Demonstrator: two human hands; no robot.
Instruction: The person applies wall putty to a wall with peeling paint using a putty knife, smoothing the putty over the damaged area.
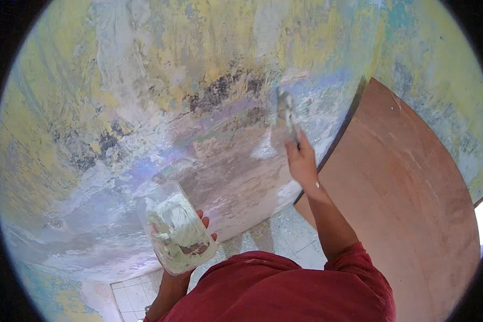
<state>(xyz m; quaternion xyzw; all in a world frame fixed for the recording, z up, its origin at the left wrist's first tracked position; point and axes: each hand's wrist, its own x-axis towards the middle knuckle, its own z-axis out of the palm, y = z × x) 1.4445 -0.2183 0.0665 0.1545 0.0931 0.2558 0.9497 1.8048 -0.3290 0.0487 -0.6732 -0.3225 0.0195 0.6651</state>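
Note:
In my left hand (205, 221) is a clear plastic tub (189, 205), its fingertips curled round the right side and the rest of the hand hidden beneath. White putty (178, 217) is smeared inside the tub, with thinner streaks toward its near end. My right hand (304, 165) is closed round the handle of a putty knife (288, 111), which is slightly blurred. The knife's blade is up against the patchy wall (220, 121), near a pale smeared area; whether it touches the surface I cannot tell.
A large brown board (397, 177) leans at the right, its dark edge close to my right forearm. Pale floor tiles (292, 231) show below the wall. Old yellow, grey and lilac paint patches cover the wall, which turns a corner behind the board.

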